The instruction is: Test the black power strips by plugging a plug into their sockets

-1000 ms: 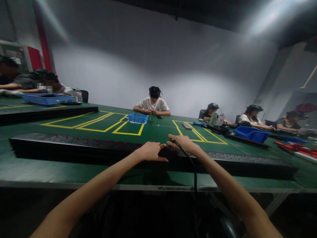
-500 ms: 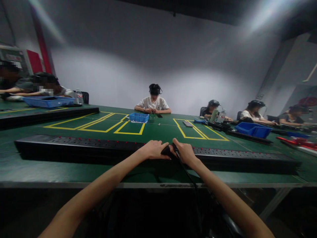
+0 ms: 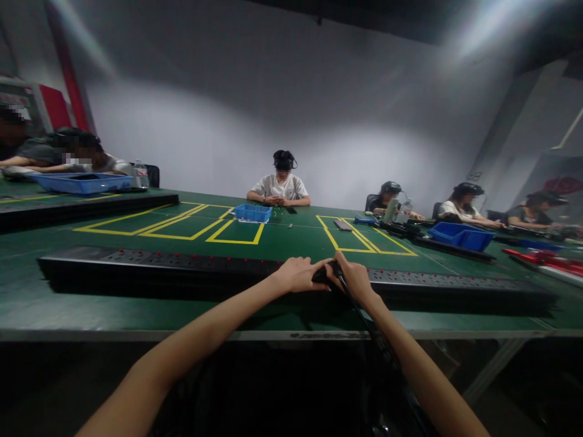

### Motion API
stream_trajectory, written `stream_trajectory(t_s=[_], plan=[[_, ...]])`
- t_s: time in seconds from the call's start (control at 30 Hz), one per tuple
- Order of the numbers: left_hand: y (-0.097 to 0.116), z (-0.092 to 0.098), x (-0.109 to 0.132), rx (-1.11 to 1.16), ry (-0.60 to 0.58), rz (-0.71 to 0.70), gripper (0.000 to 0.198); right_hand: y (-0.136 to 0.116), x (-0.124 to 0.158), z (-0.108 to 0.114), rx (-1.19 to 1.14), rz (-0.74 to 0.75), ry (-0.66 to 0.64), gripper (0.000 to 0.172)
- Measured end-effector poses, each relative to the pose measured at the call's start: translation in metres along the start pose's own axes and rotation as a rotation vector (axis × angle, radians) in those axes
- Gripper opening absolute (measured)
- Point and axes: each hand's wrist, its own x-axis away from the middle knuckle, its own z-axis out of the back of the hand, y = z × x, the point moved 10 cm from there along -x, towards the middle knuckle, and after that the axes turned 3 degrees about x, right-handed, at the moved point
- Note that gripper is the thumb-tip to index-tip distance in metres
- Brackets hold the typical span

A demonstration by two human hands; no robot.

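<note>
A long black power strip [image 3: 150, 272] with rows of sockets and small red dots lies across the table in front of me. My left hand [image 3: 298, 274] is closed over its middle, fingers on top and thumb along the near side, its fingertips reaching a black plug [image 3: 321, 275]. On the other side of that plug, my right hand [image 3: 356, 280] grips it, and a black cable [image 3: 353, 297] runs from there down over the table edge. Between the hands, the exact contact of plug and strip is hidden.
The green table [image 3: 191, 312] carries yellow tape outlines. Beyond the strip are a small blue bin [image 3: 252, 213] and a flat grey item [image 3: 342, 225]. Blue trays [image 3: 462, 235] and another strip [image 3: 91, 208] lie to the sides. Several people [image 3: 279, 188] sit around.
The power strip has slid a little to the right. Both hands have moved right too, still together around the plug. The view has shifted slightly.
</note>
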Motion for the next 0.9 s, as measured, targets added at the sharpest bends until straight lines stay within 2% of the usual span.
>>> stream_trajectory(t_s=[0.3, 0.9], plan=[[0.001, 0.001, 0.001, 0.000, -0.003, -0.010, 0.039, -0.010, 0.010, 0.013, -0.032, 0.009, 0.082, 0.028], [-0.001, 0.001, 0.003, -0.009, 0.020, 0.004, 0.040, -0.007, 0.009, 0.009, -0.027, -0.026, 0.111, 0.027]])
